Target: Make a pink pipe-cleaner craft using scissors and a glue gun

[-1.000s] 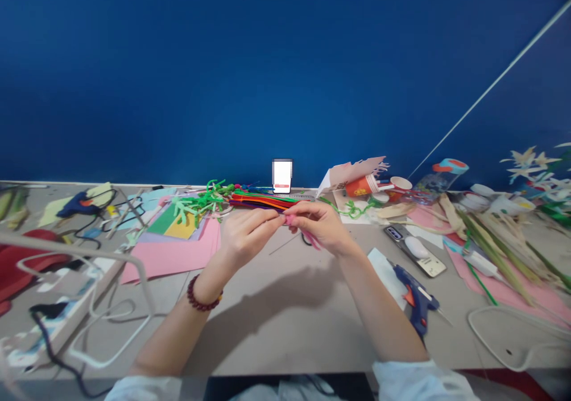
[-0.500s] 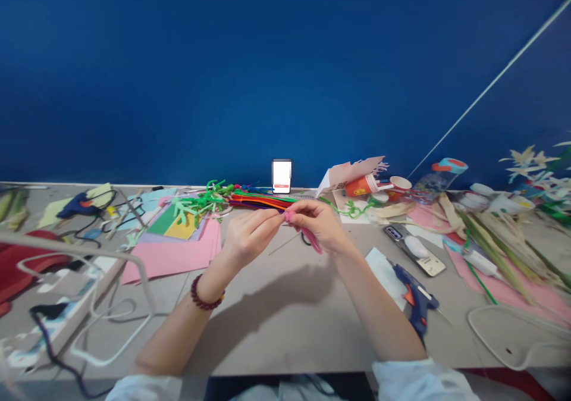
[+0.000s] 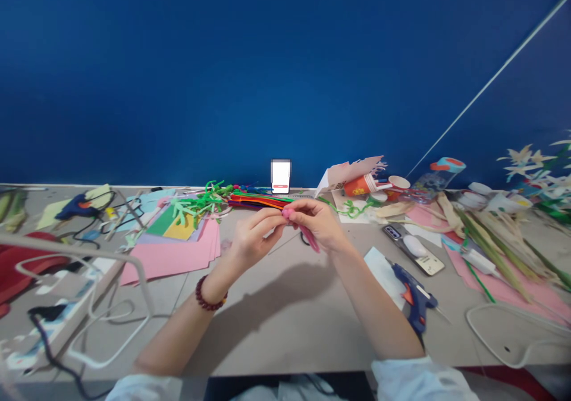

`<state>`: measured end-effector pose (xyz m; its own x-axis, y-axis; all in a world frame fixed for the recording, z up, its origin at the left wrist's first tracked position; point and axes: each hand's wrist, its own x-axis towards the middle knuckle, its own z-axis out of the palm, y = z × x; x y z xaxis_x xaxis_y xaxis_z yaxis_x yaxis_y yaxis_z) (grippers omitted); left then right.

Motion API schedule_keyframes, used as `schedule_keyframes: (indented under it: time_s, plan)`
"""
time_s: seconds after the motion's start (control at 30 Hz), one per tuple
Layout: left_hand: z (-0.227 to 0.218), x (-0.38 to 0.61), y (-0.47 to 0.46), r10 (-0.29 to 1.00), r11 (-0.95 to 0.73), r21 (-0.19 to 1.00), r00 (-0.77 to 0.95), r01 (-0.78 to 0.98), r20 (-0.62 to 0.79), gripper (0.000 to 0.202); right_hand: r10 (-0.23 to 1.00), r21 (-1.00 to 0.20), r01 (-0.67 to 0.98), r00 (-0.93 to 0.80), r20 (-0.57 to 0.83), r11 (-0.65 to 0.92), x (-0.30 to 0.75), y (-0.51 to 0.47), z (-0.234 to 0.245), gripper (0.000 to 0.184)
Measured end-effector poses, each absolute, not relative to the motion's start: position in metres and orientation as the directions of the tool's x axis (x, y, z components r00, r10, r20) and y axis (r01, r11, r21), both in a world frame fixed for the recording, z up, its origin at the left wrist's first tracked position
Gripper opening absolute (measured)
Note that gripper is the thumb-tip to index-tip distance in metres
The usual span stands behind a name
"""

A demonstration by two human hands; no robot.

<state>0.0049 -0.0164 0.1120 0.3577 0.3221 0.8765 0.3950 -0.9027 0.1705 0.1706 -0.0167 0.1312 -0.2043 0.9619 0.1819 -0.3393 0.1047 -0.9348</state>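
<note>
Above the middle of the table, my two hands meet at a pink pipe cleaner. A small wound pink knot of it shows between the fingertips, and its longer end hangs below my right palm. My right hand pinches it between thumb and fingers. My left hand, with a dark red bead bracelet at the wrist, is closed at the knot's left side. Just behind the hands lies a bundle of coloured pipe cleaners, orange, red, green and purple. A thin dark rod and part of a black loop show beneath the hands.
A lit phone stands against the blue wall. Pink paper and green pipe cleaner pieces lie left, beyond a power strip. To the right are a blue glue gun, another phone, paper cups and dried husks.
The fingers of my left hand have shifted and curled at the pink knot, showing more of it. My right hand keeps its pinch, almost in the same place.
</note>
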Motion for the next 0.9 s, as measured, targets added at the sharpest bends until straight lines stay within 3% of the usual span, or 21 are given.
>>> schedule_keyframes:
  time_s: [0.23,0.53,0.9]
  plan:
    - [0.11,0.007,-0.017,0.36,-0.901,0.243,0.307,0.359,0.881,0.033,0.958,-0.933,-0.345,-0.219,0.185,0.101,0.172,-0.018,0.132,0.017]
    - [0.117,0.012,-0.023,0.485,-0.867,0.439,0.201,0.235,0.851,0.021,0.951,-0.91,-0.393,-0.211,0.225,0.128,0.168,-0.017,0.13,0.018]
    - [0.114,0.012,-0.02,0.511,-0.851,0.467,0.168,0.24,0.843,0.016,0.973,-0.896,-0.429,-0.136,0.186,0.112,0.162,-0.014,0.125,0.023]
